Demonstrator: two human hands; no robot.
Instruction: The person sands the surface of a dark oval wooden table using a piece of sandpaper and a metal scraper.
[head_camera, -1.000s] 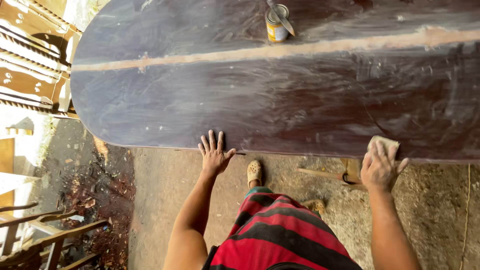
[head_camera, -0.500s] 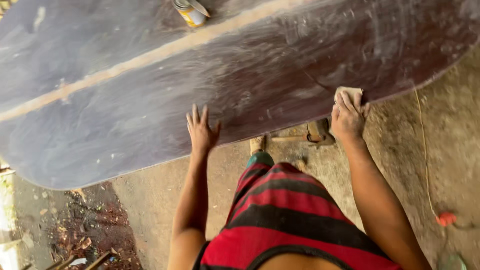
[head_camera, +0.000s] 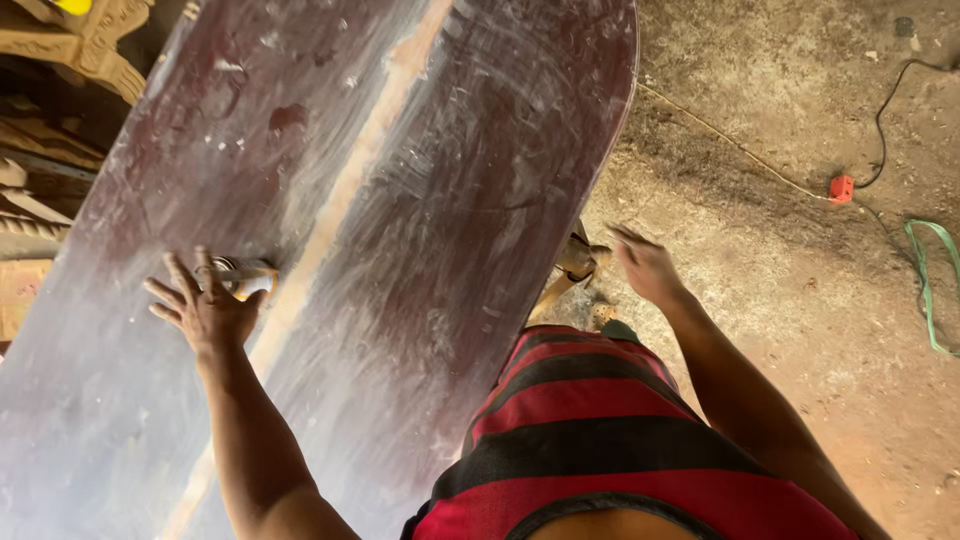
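A small tin can (head_camera: 243, 277) stands on a long, dark, dusty tabletop (head_camera: 440, 230) beside its pale centre stripe, mostly hidden behind the left hand (head_camera: 205, 310), whose spread fingers reach over it without gripping. The right hand (head_camera: 645, 265) hangs open and blurred past the table's rounded end, above the dirt floor (head_camera: 800, 290). The table's near end is cut off by the frame.

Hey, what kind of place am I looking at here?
Most likely a woodworking or furniture workshop. A large dark sanded tabletop fills the view, carved wooden furniture pieces are stacked at the upper left, and cables trail across a dusty dirt floor.
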